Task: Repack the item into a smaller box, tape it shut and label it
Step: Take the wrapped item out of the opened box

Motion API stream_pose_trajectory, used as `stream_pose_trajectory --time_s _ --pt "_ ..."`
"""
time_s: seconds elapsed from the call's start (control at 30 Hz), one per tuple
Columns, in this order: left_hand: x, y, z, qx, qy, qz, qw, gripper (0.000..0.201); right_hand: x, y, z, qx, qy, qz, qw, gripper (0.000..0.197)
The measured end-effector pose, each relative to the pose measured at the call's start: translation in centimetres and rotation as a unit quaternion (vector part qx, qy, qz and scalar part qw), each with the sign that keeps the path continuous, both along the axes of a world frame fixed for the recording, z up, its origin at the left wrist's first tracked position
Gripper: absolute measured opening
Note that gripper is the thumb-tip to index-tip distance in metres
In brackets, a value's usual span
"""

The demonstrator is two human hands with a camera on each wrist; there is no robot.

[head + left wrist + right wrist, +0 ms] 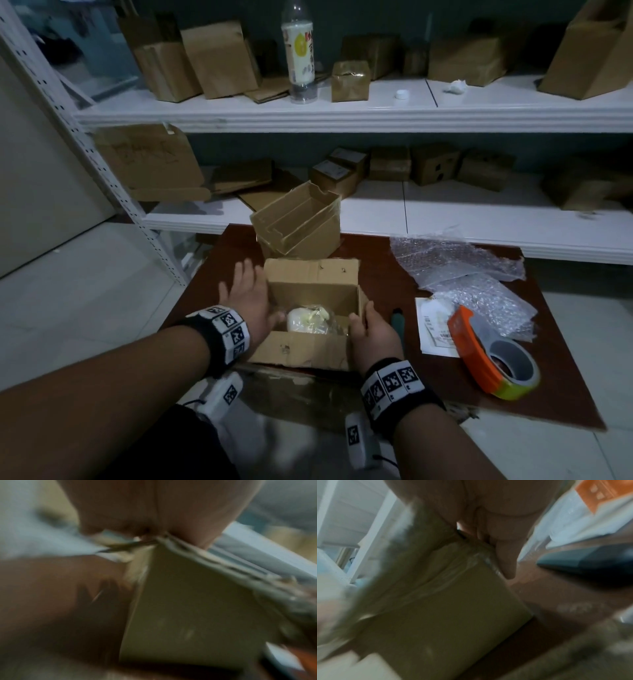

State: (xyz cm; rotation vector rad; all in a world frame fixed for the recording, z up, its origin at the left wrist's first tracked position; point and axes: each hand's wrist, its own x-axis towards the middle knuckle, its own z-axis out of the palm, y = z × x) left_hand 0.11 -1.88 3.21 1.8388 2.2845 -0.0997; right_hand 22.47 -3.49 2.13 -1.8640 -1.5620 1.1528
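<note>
Inside the open box (313,291) the wrapped item (308,320) already sits, left hand (250,294) spread, right hand (371,332) gripping its wall; taping and labelling remain.

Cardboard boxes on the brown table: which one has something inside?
The open cardboard box between the hands holds a pale wrapped item; the tilted cardboard box behind is empty.

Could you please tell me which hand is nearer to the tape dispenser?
Right. The right hand grips the open box's right wall, toward the tape dispenser; the left hand is at the box's far side.
</note>
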Motion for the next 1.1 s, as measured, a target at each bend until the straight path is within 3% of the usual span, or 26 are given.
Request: stream_pose_trajectory --time_s 0.07,0.17,0.23,0.37,0.47,0.63,0.73,0.83,0.97,1.03,1.1 --pt "0.6 -0.1 1.2 0.075 0.037 -0.117 0.990 0.088 0.2 0.0 0.3 0.005 0.009 -0.012 1.000 0.061" --pt "1.9 0.9 2.8 0.055 -0.009 -0.206 0.977 0.043 0.5 0.3 0.3 0.024 0.022 -0.032 0.999 0.057" --pt "3.4 1.3 2.8 -0.004 -0.019 -0.189 0.982 0.036 0.6 0.5 0.2 0.026 0.022 -0.039 0.999 0.053" --pt "5.1 2.8 1.3 -0.119 -0.024 -0.124 0.985 0.044 0.6 0.6 0.1 0.018 0.018 -0.043 0.999 0.054" --pt "5.0 3.8 0.6 -0.147 -0.057 -0.104 0.982 0.033 0.8 0.8 -0.2 0.029 0.029 -0.050 0.998 0.055" --pt "4.9 4.1 3.3 -0.078 -0.068 -0.101 0.989 0.016 1.3 0.8 -0.6 0.057 0.049 -0.070 0.995 0.059" --pt "3.8 3.5 5.1 0.036 -0.137 -0.048 0.989 0.017 1.5 0.9 -0.5 0.052 0.067 -0.081 0.993 0.066" --pt "2.3 2.1 6.7 0.139 -0.251 0.010 0.958 0.020 1.4 1.1 -0.3 0.049 0.064 -0.082 0.993 0.064" --pt "1.6 0.4 8.0 0.196 -0.382 0.047 0.902 0.017 1.8 1.6 0.0 0.139 0.043 -0.116 0.983 0.066" --pt "1.8 -0.3 7.9 0.211 -0.421 0.057 0.880 0.018 2.2 1.2 1.1 0.191 0.114 -0.133 0.966 0.068" --pt "2.8 -1.1 7.5 0.225 -0.457 0.057 0.858 0.019 2.5 0.4 2.4 0.222 0.243 -0.109 0.938 0.069"
